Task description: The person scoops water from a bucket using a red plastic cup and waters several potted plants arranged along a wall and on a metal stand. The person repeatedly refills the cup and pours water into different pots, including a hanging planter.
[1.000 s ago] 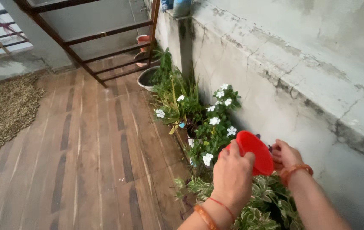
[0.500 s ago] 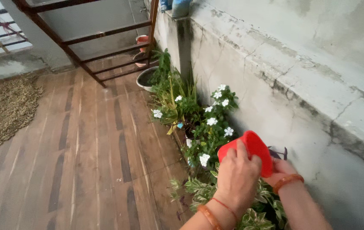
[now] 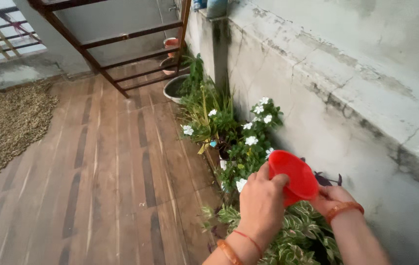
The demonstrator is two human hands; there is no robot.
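A red cup [image 3: 292, 177] is held tilted over the plants [image 3: 239, 142] that are lined along the foot of the wall [image 3: 346, 83]. The left hand [image 3: 262, 206] is closed on its near rim, fingers curled over the edge; the right hand [image 3: 334, 196] is cupped under its far side, fingers bent against it. The cup is hemmed in on the right by the wall, while wide open room is left on the plank floor [image 3: 106, 172] to the left, bounded by a mat [image 3: 8, 122] and a brown metal frame [image 3: 121, 44]. Below the hands, variegated leaves [image 3: 297, 235] are crowded close.

Compared with half a second ago, the cup is turned so that more of its open mouth is seen, and the right hand is shown further out from beneath it.

The cup's contents cannot be made out. The right fingers are mostly hidden behind the cup, both forearms are cut off by the lower edge, and the pots [image 3: 172, 88] further back are partly screened by foliage.
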